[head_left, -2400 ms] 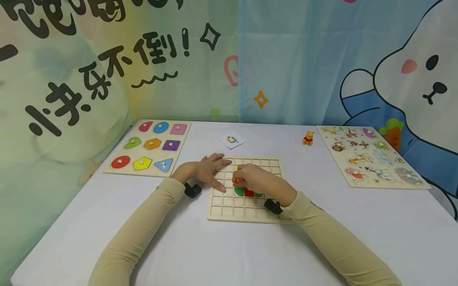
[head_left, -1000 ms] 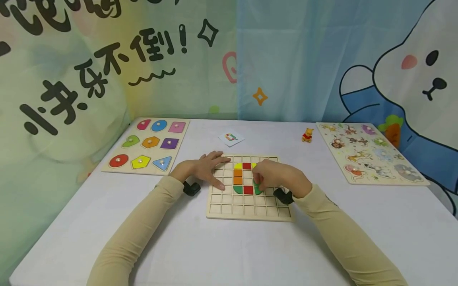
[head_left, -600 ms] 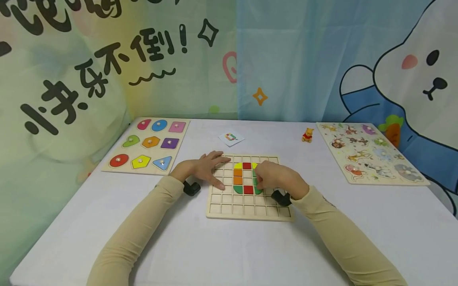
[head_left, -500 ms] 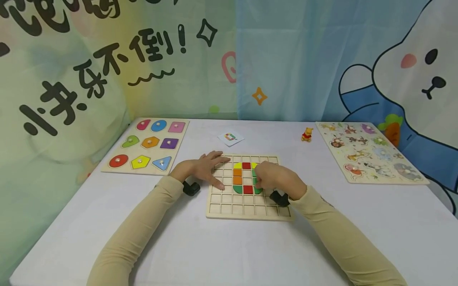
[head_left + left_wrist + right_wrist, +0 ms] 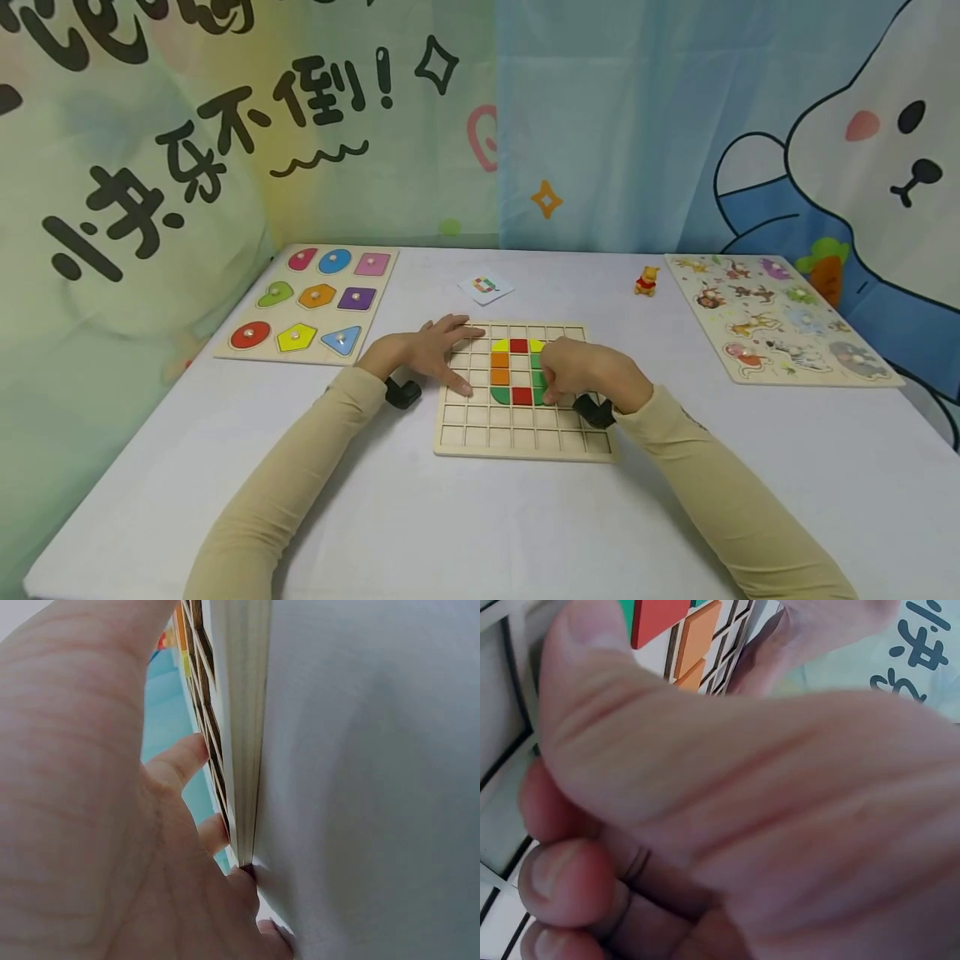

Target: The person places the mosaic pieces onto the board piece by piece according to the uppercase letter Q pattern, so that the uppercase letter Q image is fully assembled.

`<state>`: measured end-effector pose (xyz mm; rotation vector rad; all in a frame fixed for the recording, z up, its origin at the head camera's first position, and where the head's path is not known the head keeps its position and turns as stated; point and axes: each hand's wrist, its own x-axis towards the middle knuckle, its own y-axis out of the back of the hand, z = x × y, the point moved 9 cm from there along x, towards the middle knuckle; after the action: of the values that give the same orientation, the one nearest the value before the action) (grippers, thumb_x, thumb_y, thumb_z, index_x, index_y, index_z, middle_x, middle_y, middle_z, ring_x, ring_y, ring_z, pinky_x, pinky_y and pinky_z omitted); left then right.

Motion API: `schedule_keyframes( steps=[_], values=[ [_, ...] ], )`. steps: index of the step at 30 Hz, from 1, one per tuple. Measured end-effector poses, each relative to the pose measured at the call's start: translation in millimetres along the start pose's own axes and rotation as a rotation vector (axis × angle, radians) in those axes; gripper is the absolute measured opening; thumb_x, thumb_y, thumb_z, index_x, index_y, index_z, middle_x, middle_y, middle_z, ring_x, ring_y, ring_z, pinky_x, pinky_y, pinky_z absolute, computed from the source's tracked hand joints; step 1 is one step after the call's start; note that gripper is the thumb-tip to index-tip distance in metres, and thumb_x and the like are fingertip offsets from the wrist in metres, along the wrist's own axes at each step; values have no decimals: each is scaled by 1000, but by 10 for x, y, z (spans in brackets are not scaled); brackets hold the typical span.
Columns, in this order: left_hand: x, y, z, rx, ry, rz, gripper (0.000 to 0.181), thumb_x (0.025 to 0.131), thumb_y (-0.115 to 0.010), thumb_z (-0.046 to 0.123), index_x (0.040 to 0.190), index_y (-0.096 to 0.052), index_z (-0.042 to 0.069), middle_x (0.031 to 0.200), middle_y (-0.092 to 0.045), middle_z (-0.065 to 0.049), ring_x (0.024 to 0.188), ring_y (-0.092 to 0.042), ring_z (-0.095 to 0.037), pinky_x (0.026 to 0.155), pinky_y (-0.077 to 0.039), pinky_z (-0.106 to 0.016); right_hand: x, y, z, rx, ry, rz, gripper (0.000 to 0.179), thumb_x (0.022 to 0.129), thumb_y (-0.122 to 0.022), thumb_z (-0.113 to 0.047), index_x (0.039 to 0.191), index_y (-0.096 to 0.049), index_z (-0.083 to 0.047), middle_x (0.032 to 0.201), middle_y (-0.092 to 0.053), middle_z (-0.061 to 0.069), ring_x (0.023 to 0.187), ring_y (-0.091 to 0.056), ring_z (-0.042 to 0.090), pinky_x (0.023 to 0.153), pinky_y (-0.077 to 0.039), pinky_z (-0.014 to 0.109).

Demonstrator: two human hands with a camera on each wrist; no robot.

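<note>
A wooden grid board (image 5: 525, 442) lies on the white table. On it, yellow, red, orange and green tiles form an upright ring; a red tile (image 5: 522, 396) is at its bottom. My left hand (image 5: 431, 352) rests on the board's left edge with fingers spread; the left wrist view shows fingertips over the edge. My right hand (image 5: 581, 368) is at the ring's right side with fingers curled. Its thumb touches or nearly touches the lower right green tile (image 5: 538, 396). The right wrist view shows no tile held clear of the board; the index fingertip is hidden.
A pattern card (image 5: 485, 287) lies behind the board. At the back left is a shape puzzle (image 5: 281, 337), at the back right an animal puzzle (image 5: 757, 379). A small bear figure (image 5: 647, 281) stands beside the animal puzzle. A printed curtain (image 5: 600, 125) hangs behind.
My right hand has moved from the left orange tiles to the green tiles on the right, uncovering the left column. Lately it has shifted slightly. The left hand stays in place.
</note>
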<state>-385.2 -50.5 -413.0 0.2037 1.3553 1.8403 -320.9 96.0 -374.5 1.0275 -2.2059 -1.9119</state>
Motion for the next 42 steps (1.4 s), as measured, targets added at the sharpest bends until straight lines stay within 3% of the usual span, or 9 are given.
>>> schedule_keyframes(
  steps=[8, 16, 23, 34, 42],
  values=[
    [0, 4, -30, 5, 4, -2, 102, 80, -76, 50, 157, -17, 21, 164, 2, -13, 151, 5, -30, 119, 6, -57, 19, 13, -21, -12, 8, 6, 24, 86, -75, -19, 70, -62, -7, 64, -46, -3, 60, -40, 11, 55, -34, 21],
    [38, -22, -18, 1, 9, -7, 103, 79, -75, 54, 158, -17, 23, 164, 3, -10, 151, 6, -29, 120, 7, -55, -80, 69, 97, -31, 15, 31, 19, 89, -73, -22, 80, -65, -7, 74, -59, 0, 66, -48, 13, 60, -39, 22],
    [14, -22, -10, -6, 10, -7, 102, 80, -76, 50, 157, -17, 21, 164, 2, -12, 151, 5, -30, 119, 6, -56, -268, 93, 290, 62, -20, 43, 13, 87, -74, -14, 86, -63, -7, 78, -56, 0, 73, -48, 14, 64, -41, 25],
    [-15, -2, 2, 0, 7, 3, 101, 80, -76, 50, 157, -18, 21, 164, 1, -13, 151, 0, -29, 120, 5, -56, -660, -99, 686, 94, -122, -72, 25, 79, -82, -16, 92, -62, -9, 83, -57, 2, 76, -51, 16, 67, -45, 29],
    [-10, 1, -1, -5, 4, 4, 102, 80, -76, 50, 157, -18, 20, 164, 1, -13, 151, 1, -30, 120, 6, -56, -643, -159, 730, 106, -110, -86, 20, 78, -82, -13, 84, -62, -11, 80, -57, -1, 76, -50, 15, 67, -43, 28]
  ],
)
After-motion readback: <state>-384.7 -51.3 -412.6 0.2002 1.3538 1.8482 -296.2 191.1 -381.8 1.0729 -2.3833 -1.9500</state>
